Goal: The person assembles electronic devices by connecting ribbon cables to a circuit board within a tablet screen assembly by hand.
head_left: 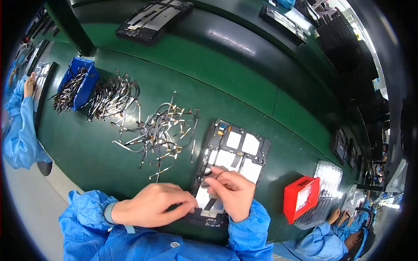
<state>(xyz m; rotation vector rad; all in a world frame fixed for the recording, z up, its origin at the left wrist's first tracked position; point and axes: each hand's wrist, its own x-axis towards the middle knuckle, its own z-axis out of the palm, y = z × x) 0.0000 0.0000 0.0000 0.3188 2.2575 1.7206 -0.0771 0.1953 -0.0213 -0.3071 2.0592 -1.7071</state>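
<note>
In front of me lies an opened tablet housing (235, 158), black-framed with white battery panels and dark strips. Over its middle, my right hand (234, 191) pinches a thin black cable (208, 172), part of it hidden by the fingers. My left hand (154, 204) is at the housing's lower left edge, thumb and fingertips drawn together; whatever is between them is too small to make out. A wristband (109, 213) circles the left wrist. Left of the housing, a loose tangle of black and silver cables (159, 130) is spread on the green table.
A blue bin (89, 85) of cables stands at the far left beside a bundled cable pile (113, 95). To the right are a red bin (300, 198) and clear plastic trays (326, 182). Another housing (154, 19) rests on the raised ledge. Co-workers sit on both sides.
</note>
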